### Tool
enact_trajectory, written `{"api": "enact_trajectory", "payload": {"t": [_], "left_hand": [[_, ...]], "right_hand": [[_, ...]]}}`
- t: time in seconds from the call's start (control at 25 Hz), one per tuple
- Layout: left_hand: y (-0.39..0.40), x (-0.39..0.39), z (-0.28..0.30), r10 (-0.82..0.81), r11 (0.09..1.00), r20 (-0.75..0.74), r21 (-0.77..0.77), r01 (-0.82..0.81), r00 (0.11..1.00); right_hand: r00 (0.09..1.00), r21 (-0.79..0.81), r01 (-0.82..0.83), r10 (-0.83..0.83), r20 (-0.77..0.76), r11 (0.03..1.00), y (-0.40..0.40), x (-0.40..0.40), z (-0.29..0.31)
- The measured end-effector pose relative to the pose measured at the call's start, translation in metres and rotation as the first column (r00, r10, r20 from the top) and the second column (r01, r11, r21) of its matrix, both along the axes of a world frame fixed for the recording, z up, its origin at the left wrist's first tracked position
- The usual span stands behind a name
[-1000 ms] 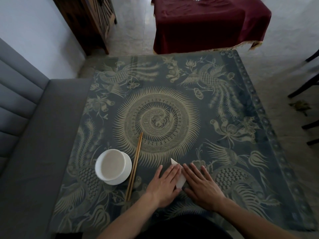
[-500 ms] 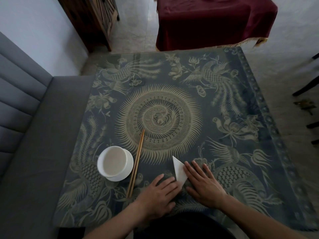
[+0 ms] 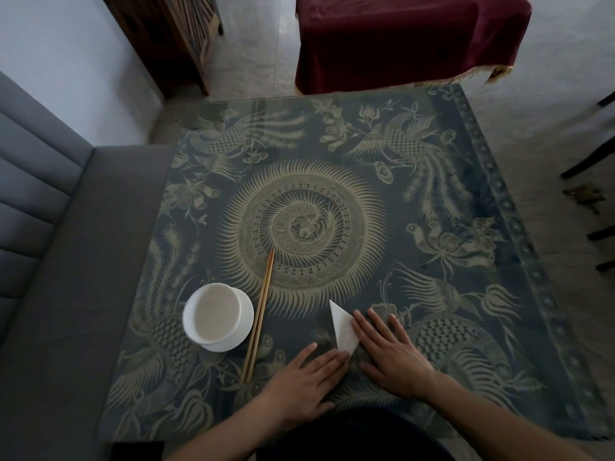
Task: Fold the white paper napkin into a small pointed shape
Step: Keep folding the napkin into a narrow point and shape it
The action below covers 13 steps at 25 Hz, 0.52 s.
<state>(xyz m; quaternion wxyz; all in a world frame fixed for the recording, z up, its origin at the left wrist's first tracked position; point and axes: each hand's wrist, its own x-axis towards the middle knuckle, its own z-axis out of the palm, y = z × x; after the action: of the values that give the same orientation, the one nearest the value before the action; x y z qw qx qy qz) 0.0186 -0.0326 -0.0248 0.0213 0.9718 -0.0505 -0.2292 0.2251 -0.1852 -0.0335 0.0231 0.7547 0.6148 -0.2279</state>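
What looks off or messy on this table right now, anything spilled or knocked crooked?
Nothing stands out. The white bowl sits upright on its saucer with no spill around it, the chopsticks lie paired beside it, and the folded napkin lies flat and untorn under the fingertips of the left hand and right hand.

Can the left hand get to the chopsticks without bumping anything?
Probably yes. The left hand lies flat right beside the chopsticks, with only bare tablecloth between; the bowl sits on their far side.
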Motion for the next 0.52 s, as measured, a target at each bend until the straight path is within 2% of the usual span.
{"api": "enact_trajectory", "payload": {"t": [0.16, 0.28, 0.36, 0.52], "left_hand": [[0.007, -0.01, 0.002, -0.07, 0.997, 0.038, -0.036, 0.071, 0.997], [0.011, 0.005, 0.01, 0.081, 0.99, 0.107, -0.123, -0.067, 0.991], [0.017, 0.02, 0.013, 0.201, 0.974, 0.086, -0.123, -0.189, 0.976], [0.022, 0.024, 0.007, 0.215, 0.973, 0.042, -0.094, -0.21, 0.976]], "right_hand": [[1.0, 0.002, -0.004, 0.004, 0.004, 1.0, -0.001, 0.0, 0.0], [1.0, 0.013, 0.002, -0.002, 0.021, 1.0, -0.001, 0.0, 0.002], [1.0, 0.016, 0.0, 0.0, 0.015, 1.0, -0.002, 0.0, 0.001], [1.0, 0.02, 0.006, -0.007, 0.012, 1.0, -0.001, 0.0, -0.001]]}}
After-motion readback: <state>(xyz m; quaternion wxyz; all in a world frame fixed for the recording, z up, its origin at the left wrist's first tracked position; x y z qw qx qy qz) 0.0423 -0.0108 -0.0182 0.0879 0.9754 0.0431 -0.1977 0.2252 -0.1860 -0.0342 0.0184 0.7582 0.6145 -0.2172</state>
